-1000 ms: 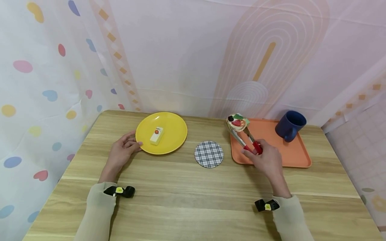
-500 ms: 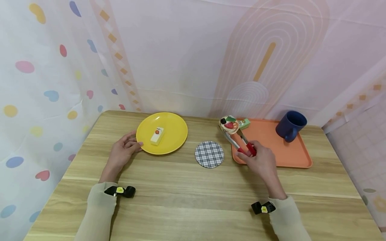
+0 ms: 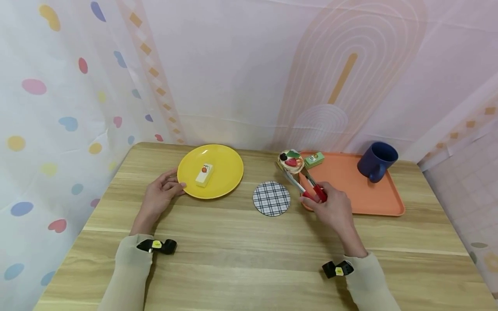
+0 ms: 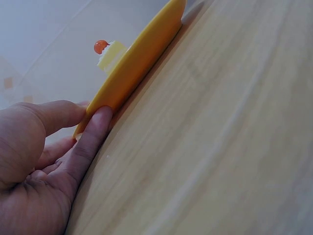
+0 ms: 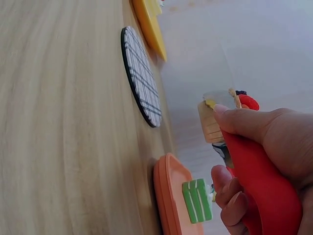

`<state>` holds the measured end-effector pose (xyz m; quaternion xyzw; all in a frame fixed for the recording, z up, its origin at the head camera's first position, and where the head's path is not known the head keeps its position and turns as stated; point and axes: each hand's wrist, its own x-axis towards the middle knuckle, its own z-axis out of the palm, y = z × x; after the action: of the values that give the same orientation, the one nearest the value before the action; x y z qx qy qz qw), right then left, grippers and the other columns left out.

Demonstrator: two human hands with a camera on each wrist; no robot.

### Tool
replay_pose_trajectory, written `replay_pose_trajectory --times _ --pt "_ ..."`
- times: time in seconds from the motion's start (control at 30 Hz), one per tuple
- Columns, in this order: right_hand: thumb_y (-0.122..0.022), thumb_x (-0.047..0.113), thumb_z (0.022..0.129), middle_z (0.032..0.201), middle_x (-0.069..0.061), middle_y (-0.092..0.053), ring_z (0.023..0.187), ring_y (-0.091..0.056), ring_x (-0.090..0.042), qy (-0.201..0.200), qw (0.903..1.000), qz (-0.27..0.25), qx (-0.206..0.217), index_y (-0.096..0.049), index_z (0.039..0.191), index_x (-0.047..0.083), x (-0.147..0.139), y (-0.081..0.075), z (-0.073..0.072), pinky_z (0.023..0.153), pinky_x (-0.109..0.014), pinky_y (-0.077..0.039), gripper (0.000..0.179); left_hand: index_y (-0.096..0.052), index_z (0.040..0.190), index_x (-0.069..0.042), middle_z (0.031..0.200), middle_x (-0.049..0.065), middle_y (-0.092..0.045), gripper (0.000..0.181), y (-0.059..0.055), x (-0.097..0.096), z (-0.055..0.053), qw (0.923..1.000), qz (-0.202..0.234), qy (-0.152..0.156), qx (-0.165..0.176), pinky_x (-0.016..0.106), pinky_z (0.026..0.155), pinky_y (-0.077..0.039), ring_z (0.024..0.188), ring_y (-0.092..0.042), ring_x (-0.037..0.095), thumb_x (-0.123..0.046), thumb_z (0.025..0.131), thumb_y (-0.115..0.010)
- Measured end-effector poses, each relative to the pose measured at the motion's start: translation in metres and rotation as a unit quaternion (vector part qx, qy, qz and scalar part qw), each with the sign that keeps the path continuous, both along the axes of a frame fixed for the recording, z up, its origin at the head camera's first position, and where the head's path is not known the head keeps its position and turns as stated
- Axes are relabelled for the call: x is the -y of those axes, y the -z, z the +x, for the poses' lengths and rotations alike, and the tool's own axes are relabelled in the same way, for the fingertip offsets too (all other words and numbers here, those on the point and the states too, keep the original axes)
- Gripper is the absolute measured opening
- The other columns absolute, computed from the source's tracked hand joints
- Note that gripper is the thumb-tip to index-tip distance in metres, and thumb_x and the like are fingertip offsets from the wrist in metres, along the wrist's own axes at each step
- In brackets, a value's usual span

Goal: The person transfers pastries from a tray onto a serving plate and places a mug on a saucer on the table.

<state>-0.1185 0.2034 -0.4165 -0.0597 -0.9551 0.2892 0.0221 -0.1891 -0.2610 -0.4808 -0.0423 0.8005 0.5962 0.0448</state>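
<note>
1. Right wrist: right hand (image 5: 283,134) is gripping the tongs (image 5: 254,176), thumb and curled fingers holding the red handles. Tongs are carrying the fruit tart (image 5: 211,125) clear of the table; their tips are partly hiding, so can't tell how firm the bite is. Checked coaster (image 5: 143,81) is landmark; orange tray (image 5: 168,196) with green cake slice (image 5: 197,200) is sitting to its right.
2. Same view, doing it well (my judgement): the hand should be keeping an even squeeze and moving slowly; overpinching is probably risking a pop-out, slackening a drop. Tart should be staying level, topping up.
3. Left wrist: left hand (image 4: 27,147) is pinching the rim of the yellow plate (image 4: 137,61); pale cake slice (image 4: 112,56) is lying on it. Light steadying is likely enough; tilting would be risking a slide. Coaster isn't showing here.
4. Head: tart is hanging behind and right of the coaster; plate is sitting left of it; blue mug (image 3: 374,162) is standing on the tray, farther right.
5. Head, versus one second ago: right hand, tongs and tart are shifting leftward, nearing the coaster; green slice is now showing fully. Left hand and plate are staying put.
</note>
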Motion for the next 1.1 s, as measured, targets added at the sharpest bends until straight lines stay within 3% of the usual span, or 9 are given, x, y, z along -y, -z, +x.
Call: replay_pose_trajectory --times 0.27,0.63,0.87,1.1 --pt "-0.082 0.044 0.085 0.083 -0.011 -0.058 0.076 -0.049 -0.027 -0.009 0.9999 -0.010 -0.006 -0.063 0.127 0.005 0.005 -0.004 -0.003 0.057 -0.028 -0.030 0.060 -0.036 0.159 -0.012 0.110 0.001 -0.062 0.070 0.001 0.000 0.000 0.9999 0.009 0.004 0.000 0.020 0.084 -0.063 0.088 -0.070 0.000 -0.026 0.100 -0.070" --pt "-0.081 0.047 0.086 0.096 -0.014 -0.066 0.083 -0.055 -0.028 -0.035 0.9993 0.001 -0.008 -0.063 0.131 0.005 0.016 -0.008 -0.010 0.060 -0.026 -0.037 0.064 -0.038 0.159 -0.013 0.110 0.000 -0.063 0.068 0.001 -0.001 0.000 1.0000 0.007 0.003 -0.003 0.019 0.084 -0.063 0.089 -0.070 0.000 -0.024 0.100 -0.070" --pt "-0.081 0.048 0.086 0.087 -0.011 -0.064 0.075 -0.055 -0.025 -0.045 0.9989 -0.011 -0.004 -0.063 0.132 0.004 0.025 -0.010 -0.013 0.055 -0.026 -0.039 0.066 -0.037 0.159 -0.014 0.112 0.001 -0.063 0.069 0.000 -0.001 0.000 1.0000 0.000 0.006 0.004 0.019 0.084 -0.063 0.090 -0.070 0.000 -0.026 0.100 -0.069" --pt "-0.081 0.046 0.086 0.092 -0.011 -0.066 0.078 -0.056 -0.024 -0.050 0.9985 -0.020 0.000 -0.063 0.132 0.005 0.032 -0.012 -0.018 0.055 -0.026 -0.040 0.064 -0.037 0.159 -0.013 0.111 0.001 -0.063 0.069 0.000 -0.002 0.000 1.0000 0.006 0.005 0.005 0.020 0.084 -0.063 0.089 -0.070 0.000 -0.024 0.100 -0.070"
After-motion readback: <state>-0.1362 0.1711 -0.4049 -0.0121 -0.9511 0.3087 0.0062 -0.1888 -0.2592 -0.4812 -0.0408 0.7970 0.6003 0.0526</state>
